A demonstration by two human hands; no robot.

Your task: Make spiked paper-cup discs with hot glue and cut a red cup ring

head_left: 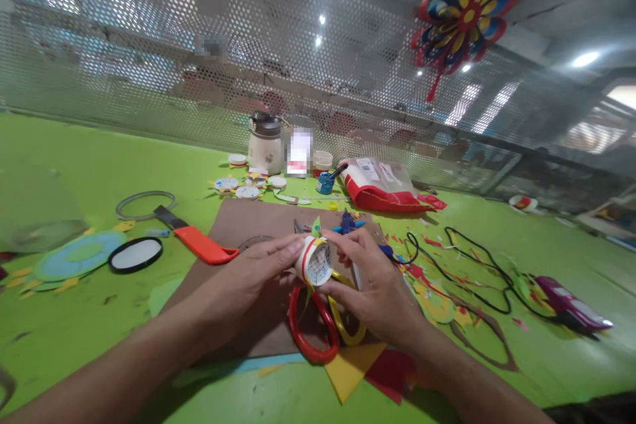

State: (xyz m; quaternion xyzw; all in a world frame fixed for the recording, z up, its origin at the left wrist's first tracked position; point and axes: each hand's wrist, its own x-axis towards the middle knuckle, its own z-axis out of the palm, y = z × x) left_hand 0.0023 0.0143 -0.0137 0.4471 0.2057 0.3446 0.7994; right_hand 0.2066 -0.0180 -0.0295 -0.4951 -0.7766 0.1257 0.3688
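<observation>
The small white cup (317,265), tipped so its blue-patterned end faces the wearer, sits at the centre of the work, held above a brown board (243,215). The left hand (271,264) grips it from nine o'clock, thumb on top; the right hand (370,278) comes in from three, its index finger near the upper edge and thumb by the lower one, though I cannot fairly tell whether they pinch or merely rest there. A red band circles the side, and a green leaf-shaped piece (317,228) stands at its twelve; much of the edge looks bare, so the cup seems only partly decorated. Scissors (318,358) lie at six o'clock, yellow paper (350,374) at five, and a blue glue gun (348,221) at one. An orange-handled cutter (201,244) lies between nine and ten. Toward half past ten, small round pieces (247,193), some with yellow petals, look further along. Beyond, a lidded bottle (265,149) stands at eleven, a red-and-white bag (380,185) lies at one, and a purple device (571,305) lies well apart at three.
</observation>
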